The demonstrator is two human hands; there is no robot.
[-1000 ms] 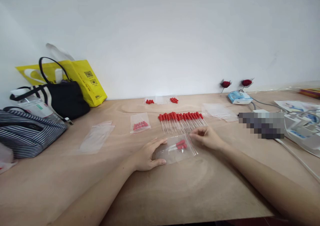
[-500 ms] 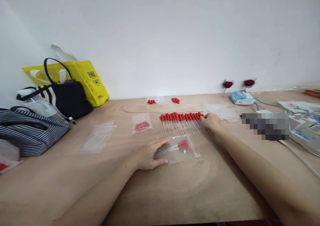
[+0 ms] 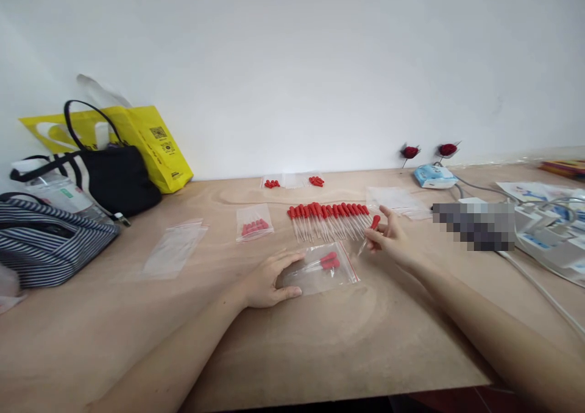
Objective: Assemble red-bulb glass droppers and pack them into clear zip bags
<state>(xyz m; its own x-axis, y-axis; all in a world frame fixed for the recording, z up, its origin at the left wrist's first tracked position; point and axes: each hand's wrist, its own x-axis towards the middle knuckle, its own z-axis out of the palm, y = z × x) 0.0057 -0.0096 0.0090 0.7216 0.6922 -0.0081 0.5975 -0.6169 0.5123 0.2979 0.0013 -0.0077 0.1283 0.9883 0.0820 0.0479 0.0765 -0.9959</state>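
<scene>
My left hand (image 3: 274, 279) rests on the table with thumb and fingers spread at the left end of a clear zip bag (image 3: 315, 285). Inside that bag lie droppers with red bulbs (image 3: 329, 261), their clear stems toward my left hand. My right hand (image 3: 386, 236) pinches one dropper (image 3: 375, 222) between thumb and fingers, red bulb up and blurred stem slanting down-left, just right of the bag's red-striped edge. Beyond the bag lies a row of several red-bulbed droppers (image 3: 326, 212), bulbs toward the wall.
Behind my left hand lies a filled zip bag (image 3: 255, 223). Flat clear bags (image 3: 176, 248) lie left, more bags (image 3: 397, 201) right. Small bags with red pieces (image 3: 272, 184) sit by the wall. Handbags (image 3: 128, 181) stand left; a blue tissue pack (image 3: 435, 176) and cables (image 3: 539, 276) are right.
My right hand has come away from the row's right end, toward me, with a dropper in its fingers. My left hand stays at the bag. The view has shifted slightly.
</scene>
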